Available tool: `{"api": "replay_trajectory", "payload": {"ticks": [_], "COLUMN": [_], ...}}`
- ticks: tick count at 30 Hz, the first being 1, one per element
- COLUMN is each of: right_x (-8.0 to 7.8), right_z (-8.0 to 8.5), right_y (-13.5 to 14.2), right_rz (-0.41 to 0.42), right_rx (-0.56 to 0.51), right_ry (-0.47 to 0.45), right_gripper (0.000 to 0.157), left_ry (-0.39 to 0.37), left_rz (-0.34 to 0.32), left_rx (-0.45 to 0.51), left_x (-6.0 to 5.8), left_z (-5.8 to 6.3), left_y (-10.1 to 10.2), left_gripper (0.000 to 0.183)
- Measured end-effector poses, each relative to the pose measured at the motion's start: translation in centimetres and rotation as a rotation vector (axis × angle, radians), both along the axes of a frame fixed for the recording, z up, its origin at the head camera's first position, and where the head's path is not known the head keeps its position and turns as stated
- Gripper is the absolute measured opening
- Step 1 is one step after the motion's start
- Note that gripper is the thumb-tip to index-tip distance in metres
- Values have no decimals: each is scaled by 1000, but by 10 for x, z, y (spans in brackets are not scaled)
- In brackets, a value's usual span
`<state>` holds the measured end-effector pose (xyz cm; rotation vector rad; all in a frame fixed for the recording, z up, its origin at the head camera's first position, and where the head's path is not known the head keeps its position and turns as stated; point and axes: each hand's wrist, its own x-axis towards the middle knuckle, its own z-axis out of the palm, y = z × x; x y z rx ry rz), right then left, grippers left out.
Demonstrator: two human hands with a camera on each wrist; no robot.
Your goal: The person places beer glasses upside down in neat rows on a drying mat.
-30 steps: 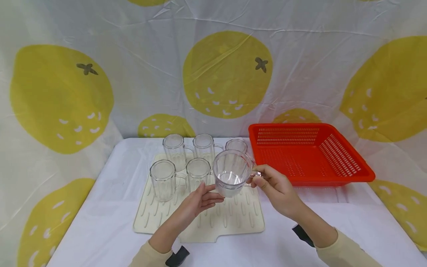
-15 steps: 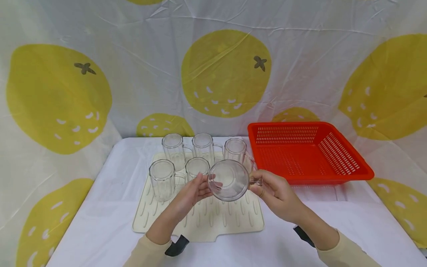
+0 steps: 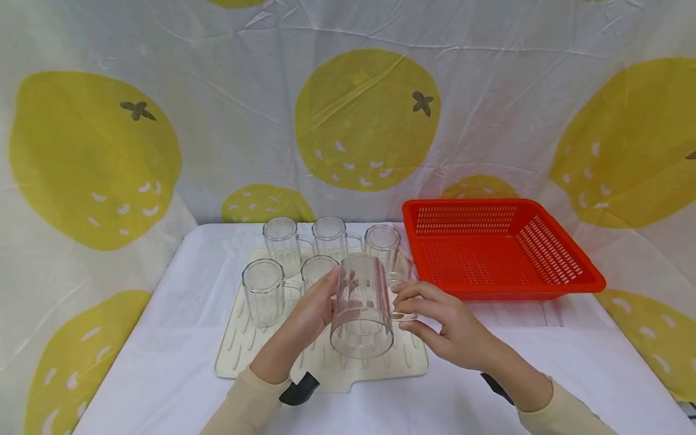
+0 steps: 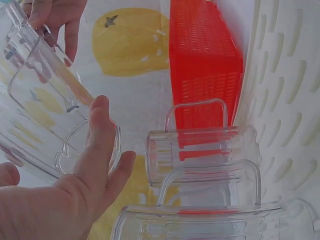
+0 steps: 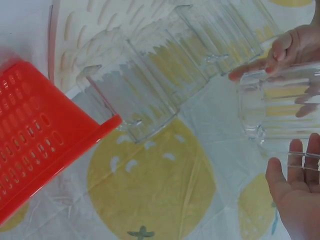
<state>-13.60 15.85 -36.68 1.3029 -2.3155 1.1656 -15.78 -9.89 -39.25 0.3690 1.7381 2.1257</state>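
Note:
In the head view a clear mug [image 3: 367, 290] is held above the drying mat, tipped so that its mouth leans toward me. My left hand [image 3: 310, 314] grips its side, with fingers partly visible through the clear wall. At the handle, my right hand [image 3: 446, 323] has loosely curved fingers and the thumb around it. The left wrist view shows the left hand [image 4: 75, 192] against the mug's wall [image 4: 45, 100]. Several similar mugs stand upright on the mat, among them a front-left one [image 3: 264, 296] and a back-right one [image 3: 382, 244].
The cream ridged mat [image 3: 234, 359] lies on a white-covered table [image 3: 179, 314]. To the right stands a red perforated basket [image 3: 505, 293], close behind my right hand. A white curtain [image 3: 234, 121] with yellow fruit prints hangs behind.
The mug has turned from mouth up to mouth tipped toward me. My left hand has moved from beside it to gripping its side; my right fingers have shifted and loosened at the handle.

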Motion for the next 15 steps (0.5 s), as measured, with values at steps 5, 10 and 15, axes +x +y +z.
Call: {"api": "replay_trajectory", "payload": {"ticks": [5, 10, 15], "right_x": [-2, -3, -2], "right_z": [-3, -7, -9], "right_y": [2, 3, 5], "right_rz": [21, 38, 33], "right_rx": [-4, -16, 3], "right_ry": [68, 122, 152], "right_gripper": [13, 25, 25], "left_ry": [-28, -57, -99], "left_rz": [6, 9, -3], "left_rx": [-31, -35, -19], "left_x": [-3, -6, -6], "left_z": [-1, 1, 4], "left_y": [4, 6, 6], "left_gripper": [60, 57, 51]}}
